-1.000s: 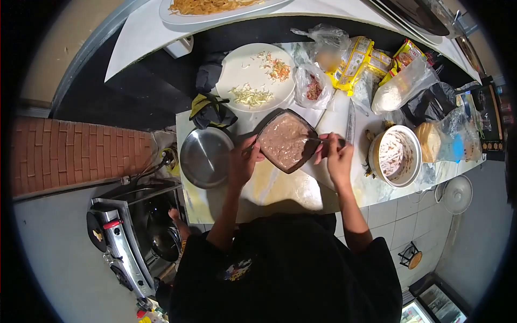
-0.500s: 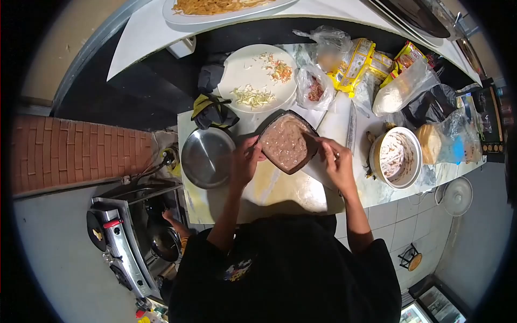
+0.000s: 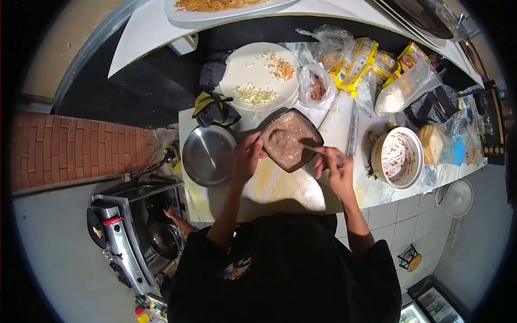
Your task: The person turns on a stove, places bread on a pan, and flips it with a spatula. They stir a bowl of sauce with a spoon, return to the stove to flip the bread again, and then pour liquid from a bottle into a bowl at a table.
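The noodle plate [image 3: 226,6] is cut off by the top edge, the spoon's [image 3: 311,149] handle hides in the right hand [image 3: 335,168], and packet [image 3: 355,62] labels are unreadable

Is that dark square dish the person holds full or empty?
Nearly full: the dark square dish holds a brownish-pink mixture almost to its rim, with a utensil dipping into it.

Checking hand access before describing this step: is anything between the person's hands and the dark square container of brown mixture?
Nothing visible. The left hand grips the container at its near-left edge; the right hand holds a utensil reaching into the mixture.
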Available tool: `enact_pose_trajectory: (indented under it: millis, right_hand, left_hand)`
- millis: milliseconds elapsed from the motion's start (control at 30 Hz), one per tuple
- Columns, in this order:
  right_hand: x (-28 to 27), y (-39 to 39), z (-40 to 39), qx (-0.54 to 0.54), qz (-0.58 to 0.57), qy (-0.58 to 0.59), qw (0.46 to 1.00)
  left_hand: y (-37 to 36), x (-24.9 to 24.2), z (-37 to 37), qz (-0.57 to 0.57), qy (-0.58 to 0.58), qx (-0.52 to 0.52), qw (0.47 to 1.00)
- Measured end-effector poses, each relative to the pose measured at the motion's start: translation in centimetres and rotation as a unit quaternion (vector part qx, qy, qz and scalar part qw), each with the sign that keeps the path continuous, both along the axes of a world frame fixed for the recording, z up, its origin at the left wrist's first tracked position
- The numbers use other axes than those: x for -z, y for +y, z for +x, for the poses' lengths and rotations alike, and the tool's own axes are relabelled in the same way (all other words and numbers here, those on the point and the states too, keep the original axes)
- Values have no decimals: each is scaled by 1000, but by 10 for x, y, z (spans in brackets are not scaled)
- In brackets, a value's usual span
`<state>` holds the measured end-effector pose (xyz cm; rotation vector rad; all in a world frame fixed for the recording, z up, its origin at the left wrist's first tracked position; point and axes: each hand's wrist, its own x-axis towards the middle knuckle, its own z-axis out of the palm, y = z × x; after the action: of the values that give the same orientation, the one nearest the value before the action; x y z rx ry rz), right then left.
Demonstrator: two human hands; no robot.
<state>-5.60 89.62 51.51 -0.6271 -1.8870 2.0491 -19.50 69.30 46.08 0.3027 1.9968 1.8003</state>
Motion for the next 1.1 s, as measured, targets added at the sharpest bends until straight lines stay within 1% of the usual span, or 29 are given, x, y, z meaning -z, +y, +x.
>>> enact_pose_trajectory:
  millis: [67,133,200,233,267,333,400,467,500,567,667,767,800,867,900,1000,1067,1100]
  right_hand:
    - [3,-2,2,-104,78,-31,991]
    - [-4,2,0,-97,96,-38,990]
    - [-7,6,-6,-10,41,-41,998]
    - [-1,7,-11,10,17,-17,1000]
    - [6,6,-13,11,17,-17,1000]
    - [18,0,-17,38,-21,-14,999]
    - [21,-1,-17,23,-6,-19,1000]
    - [17,1,-15,2,43,-41,998]
    - [9,4,-17,9,35,-56,998]
    - [-2,8,-20,22,27,-48,998]
    - [4,6,-23,38,14,-33,999]
    - [12,-3,-23,-8,38,-47,998]
    - [9,-1,-22,-10,38,-46,998]
    - [-4,7,-19,-20,102,-61,993]
    - [-16,10,-20,-20,105,-65,992]
    - [-23,17,-22,-3,112,-41,993]
    - [-5,14,-22,-3,116,-26,993]
    - [8,11,-22,-7,148,-35,988]
  left_hand:
    - [-1,5,-1,-2,2,5,1000]
    - [0,4,-2,-4,5,5,1000]
    - [0,2,-1,-12,9,0,1000]
    - [0,2,-1,-12,8,1,1000]
    - [-1,3,-1,-14,10,3,1000]
    - [-1,2,-1,-17,14,5,1000]
    - [-1,0,-1,-16,32,4,999]
    - [-2,3,-1,-15,27,1,1000]
    - [-1,3,-1,-12,21,1,1000]
    - [-2,3,0,-20,28,2,999]
    - [-2,2,-1,-24,28,4,999]
    - [-1,-1,-1,-29,25,7,999]
    - [-2,-2,-1,-38,27,5,999]
    - [-3,2,0,-27,28,-2,999]
    - [-3,4,0,-14,28,-4,999]
    - [-2,8,0,-25,32,-12,999]
    - [-2,9,-1,-13,40,-5,999]
    - [-2,9,-2,-1,49,0,999]
